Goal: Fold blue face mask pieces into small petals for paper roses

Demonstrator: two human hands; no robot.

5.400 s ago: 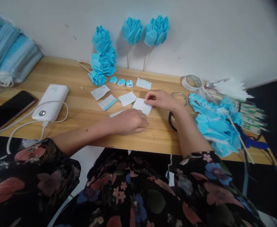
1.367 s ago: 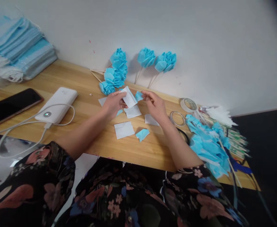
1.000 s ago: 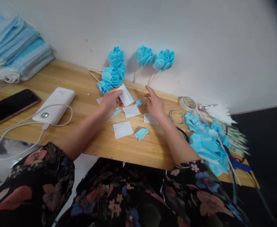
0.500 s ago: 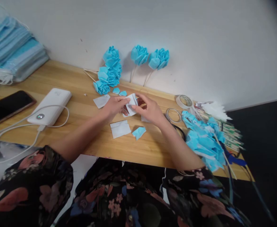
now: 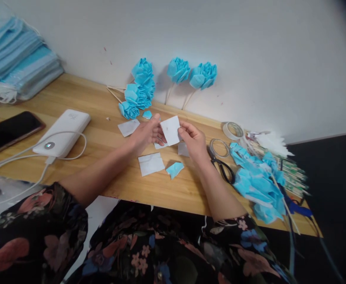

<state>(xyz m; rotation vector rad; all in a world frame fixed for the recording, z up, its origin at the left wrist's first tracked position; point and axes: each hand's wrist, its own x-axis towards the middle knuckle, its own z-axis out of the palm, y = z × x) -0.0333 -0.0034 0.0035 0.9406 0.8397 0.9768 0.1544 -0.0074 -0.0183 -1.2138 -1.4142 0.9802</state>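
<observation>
Between thumb and fingers, my right hand (image 5: pixel 193 140) pinches a white square piece (image 5: pixel 171 130) by its right edge, its flat face turned up toward me. My left hand (image 5: pixel 147 134) is beside the square's left edge, thumb raised and fingers apart. Under the hands, more white squares lie on the table, one square (image 5: pixel 151 163) nearer me and another square (image 5: pixel 128 127) to the left. A cut light-blue piece (image 5: pixel 175 169) rests in front of my right hand. A small blue piece (image 5: pixel 147 114) lies behind my left hand.
Blue handmade flowers (image 5: pixel 139 90) on sticks lie at the back, and two lean on the wall. Rightward are black-handled scissors (image 5: pixel 224 169), tape rolls (image 5: pixel 233 130) and blue scraps (image 5: pixel 257 185). Leftward are a power bank (image 5: pixel 62 132), phone (image 5: pixel 12 134) and face mask stack (image 5: pixel 19 59).
My left hand has let go of the white square and drawn slightly left, its fingers opening. My right hand now holds the square alone, turned flatter. The view has shifted slightly.
</observation>
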